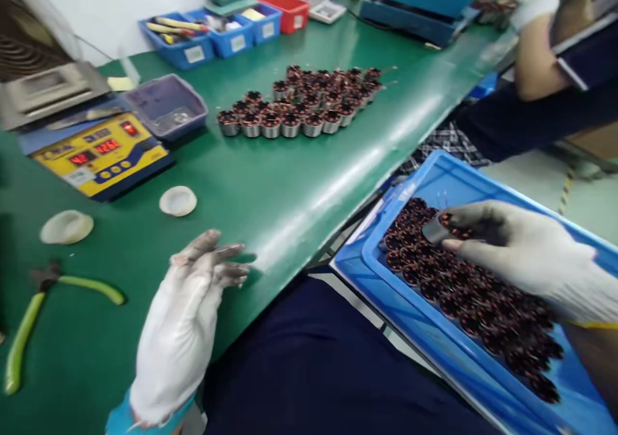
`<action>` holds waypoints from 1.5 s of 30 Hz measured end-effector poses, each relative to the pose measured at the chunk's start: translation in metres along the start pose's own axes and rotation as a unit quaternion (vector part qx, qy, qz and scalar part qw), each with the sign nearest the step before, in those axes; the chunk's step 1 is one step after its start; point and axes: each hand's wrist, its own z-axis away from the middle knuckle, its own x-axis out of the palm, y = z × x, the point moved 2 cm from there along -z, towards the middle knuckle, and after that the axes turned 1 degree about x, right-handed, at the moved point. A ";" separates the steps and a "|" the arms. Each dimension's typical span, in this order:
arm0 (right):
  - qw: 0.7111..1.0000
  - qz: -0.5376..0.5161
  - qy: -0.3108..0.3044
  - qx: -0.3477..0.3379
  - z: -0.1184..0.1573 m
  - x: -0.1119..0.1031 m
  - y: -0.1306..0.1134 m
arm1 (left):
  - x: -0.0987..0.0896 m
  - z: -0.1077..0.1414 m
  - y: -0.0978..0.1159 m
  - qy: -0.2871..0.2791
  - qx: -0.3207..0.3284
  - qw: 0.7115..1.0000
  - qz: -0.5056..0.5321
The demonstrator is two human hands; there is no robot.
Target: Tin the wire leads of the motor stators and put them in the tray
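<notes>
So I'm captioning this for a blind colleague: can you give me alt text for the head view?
A gloved right hand lifts a small copper-wound coil from a blue crate full of them, while the gloved left hand rests open on a green bench holding rows of coils.

Glossy green table [309,184]; blue plastic crate [434,184]; shiny metal, copper-wound motor parts [290,125]; cloth-gloved hands.

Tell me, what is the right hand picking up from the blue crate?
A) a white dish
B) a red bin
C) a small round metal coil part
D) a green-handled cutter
C: the right hand pinches a small round metal coil part in its fingers above the blue crate, which is full of the same parts.
</notes>
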 end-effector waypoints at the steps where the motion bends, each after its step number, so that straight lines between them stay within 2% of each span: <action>1: 0.997 0.071 -0.018 0.014 0.009 0.006 0.015 | 0.001 0.000 0.001 0.002 0.004 1.000 -0.008; 4: 0.980 0.179 -0.082 0.001 0.030 0.039 0.032 | 0.001 -0.003 0.001 0.012 0.017 0.999 -0.048; 8: 0.970 0.160 -0.137 -0.123 0.031 0.090 0.020 | -0.001 -0.013 -0.004 0.023 0.031 0.996 -0.078; 10: 0.959 0.167 -0.139 -0.180 0.023 0.107 0.015 | -0.003 -0.018 -0.007 0.024 0.037 0.995 -0.086; 12: 0.954 0.184 -0.114 -0.209 0.015 0.117 0.015 | -0.004 -0.020 -0.008 0.025 0.044 0.995 -0.091; 15: 0.953 0.200 -0.057 -0.221 0.008 0.121 0.021 | -0.004 -0.019 -0.008 0.030 0.047 0.994 -0.099; 17: 0.956 0.194 -0.017 -0.220 0.006 0.115 0.028 | -0.003 -0.018 -0.008 0.031 0.043 0.993 -0.105; 19: 0.962 0.173 0.030 -0.211 0.003 0.102 0.034 | -0.003 -0.015 -0.009 0.025 0.036 0.993 -0.109; 22: 0.967 0.131 0.139 -0.169 -0.007 0.073 0.035 | -0.003 -0.012 -0.010 0.013 0.035 0.994 -0.103; 24: 0.962 0.105 0.207 -0.147 -0.021 0.057 0.023 | -0.002 -0.010 -0.011 0.007 0.035 0.994 -0.101; 25: 0.960 0.094 0.219 -0.147 -0.031 0.053 0.011 | -0.001 -0.010 -0.012 0.005 0.035 0.994 -0.102; 28: 0.962 0.081 0.182 -0.186 -0.068 0.053 -0.041 | 0.002 -0.011 -0.013 0.002 0.025 0.994 -0.108; 32: 0.957 0.104 0.131 -0.238 -0.127 0.070 -0.123 | 0.003 -0.020 -0.013 0.003 0.016 0.995 -0.102; 35: 0.952 0.146 0.098 -0.251 -0.164 0.087 -0.164 | 0.002 -0.024 -0.011 0.011 0.018 0.996 -0.092; 37: 0.949 0.176 0.081 -0.249 -0.181 0.096 -0.177 | 0.002 -0.023 -0.009 0.005 0.015 0.996 -0.086; 40: 0.949 0.198 0.079 -0.231 -0.191 0.104 -0.181 | 0.007 -0.020 -0.006 -0.023 -0.003 0.997 -0.079; 42: 0.949 0.197 0.079 -0.233 -0.184 0.104 -0.179 | 0.010 -0.017 -0.005 -0.038 -0.016 0.997 -0.069; 45: 0.941 0.181 0.055 -0.279 -0.148 0.106 -0.180 | 0.014 -0.016 -0.006 -0.039 -0.034 0.998 -0.032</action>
